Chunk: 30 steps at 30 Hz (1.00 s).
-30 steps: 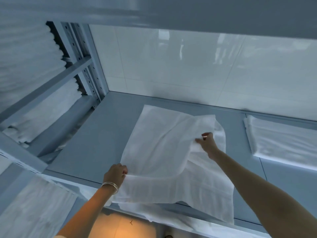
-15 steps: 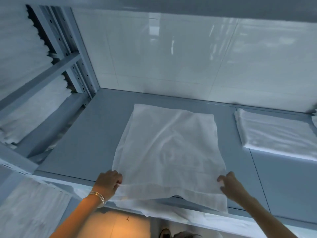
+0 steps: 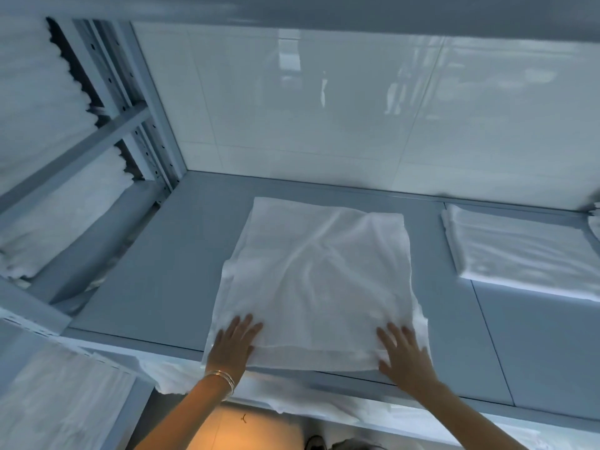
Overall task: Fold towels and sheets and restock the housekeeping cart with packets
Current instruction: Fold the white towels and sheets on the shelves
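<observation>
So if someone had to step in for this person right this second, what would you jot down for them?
Left hand: flat, fingers straight, pressing the near left edge of the white towel.
Right hand: flat as well, pressing the near right edge.
The towel lies folded over on the grey shelf, its near edge at the shelf's front lip, creases across the middle.
An already folded towel sits farther right on the same shelf.
Done: at least one fold, now being smoothed.
Left: likely further folds, then setting it with the folded one. No cart or packets are in view.
</observation>
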### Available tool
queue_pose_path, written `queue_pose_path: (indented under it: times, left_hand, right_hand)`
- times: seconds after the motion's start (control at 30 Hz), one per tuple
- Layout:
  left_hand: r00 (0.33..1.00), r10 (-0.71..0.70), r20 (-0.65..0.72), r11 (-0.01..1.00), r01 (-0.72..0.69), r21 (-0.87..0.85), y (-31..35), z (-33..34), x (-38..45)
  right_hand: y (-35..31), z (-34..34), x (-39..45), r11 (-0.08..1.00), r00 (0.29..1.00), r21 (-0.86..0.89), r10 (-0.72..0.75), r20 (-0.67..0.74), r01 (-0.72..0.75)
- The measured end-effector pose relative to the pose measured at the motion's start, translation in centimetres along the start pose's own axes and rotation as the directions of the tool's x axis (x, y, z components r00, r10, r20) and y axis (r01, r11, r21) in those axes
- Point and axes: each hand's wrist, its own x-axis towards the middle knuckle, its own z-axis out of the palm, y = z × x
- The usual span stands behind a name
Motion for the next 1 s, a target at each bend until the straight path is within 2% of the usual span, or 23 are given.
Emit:
queue_pose_path:
  times: [0.13,0.2,0.27,0.33,0.37,0.43,0.5,0.53,0.57,0.63,0.73,0.83,0.87,0.93,1.0]
  left_hand:
    - [0.996,-0.089,0.026,0.982,0.092,-0.166,0.7,-0.9,2.4]
    - [0.991,-0.13,-0.014,0.968,0.124,-0.217,1.7,-1.7,3.6]
    - [0.992,-0.129,-0.014,0.961,0.121,-0.248,2.1,-2.5,5.3]
    - [0.988,-0.155,0.009,0.955,0.152,-0.255,1.7,-3.8,7.1]
    - [0.984,-0.173,-0.029,0.947,0.158,-0.279,1.3,-4.6,7.7]
    - [0.971,-0.137,-0.197,0.951,0.073,-0.3,0.2,-6.2,7.9]
    - [0.937,-0.003,-0.348,0.968,-0.084,-0.235,-0.6,-7.0,6.3]
    - [0.924,0.062,-0.376,0.969,-0.146,-0.2,-1.0,-7.1,5.1]
    - [0.918,0.122,-0.377,0.967,-0.195,-0.162,-1.5,-6.9,4.0]
    - [0.939,0.204,-0.277,0.965,-0.24,-0.104,-2.4,-5.6,2.1]
    - [0.981,0.173,-0.084,0.982,-0.178,-0.057,-3.2,-3.3,0.5]
    - [0.977,0.182,-0.111,0.98,-0.189,-0.056,-3.3,-2.2,0.2]
    - [0.97,0.202,-0.133,0.977,-0.21,-0.048,-3.2,-2.2,0.1]
    - [0.957,0.247,-0.152,0.967,-0.253,-0.019,-3.1,-2.4,-0.2]
    - [0.957,0.268,-0.115,0.963,-0.266,0.035,-2.9,-2.8,-0.6]
  right_hand:
    - [2.1,-1.9,2.5,1.0,0.996,-0.011,-0.006,-0.088,0.005]
    - [2.3,-3.6,3.2,0.998,0.994,-0.064,0.014,-0.112,-0.022]
    - [2.9,-4.7,4.5,0.997,0.99,-0.024,0.072,-0.12,-0.076]
    - [3.8,-6.3,5.7,0.988,0.989,0.087,0.132,-0.071,-0.126]
    - [4.3,-7.3,6.1,0.98,0.984,0.146,0.153,-0.091,-0.139]
    - [5.5,-9.3,5.9,0.952,0.983,0.293,0.131,-0.128,-0.089]
    - [7.0,-10.3,4.7,0.904,0.977,0.427,0.116,-0.177,-0.03]
    - [7.6,-10.5,3.8,0.91,0.968,0.414,0.086,-0.235,0.019]
    - [8.2,-10.2,3.1,0.921,0.955,0.379,0.031,-0.296,0.088]
    - [9.1,-8.4,2.0,0.95,0.951,0.262,-0.09,-0.294,0.171]
    - [9.3,-4.4,1.7,0.977,0.985,0.156,-0.129,-0.116,0.146]
    - [8.8,-2.3,1.5,0.967,0.979,0.195,-0.137,-0.15,0.166]
    - [8.5,-2.1,1.2,0.962,0.983,0.218,-0.142,-0.119,0.165]
    - [8.5,-1.6,0.5,0.959,0.977,0.195,-0.192,-0.088,0.206]
    - [8.3,-1.2,-0.6,0.96,0.971,0.154,-0.225,-0.076,0.234]
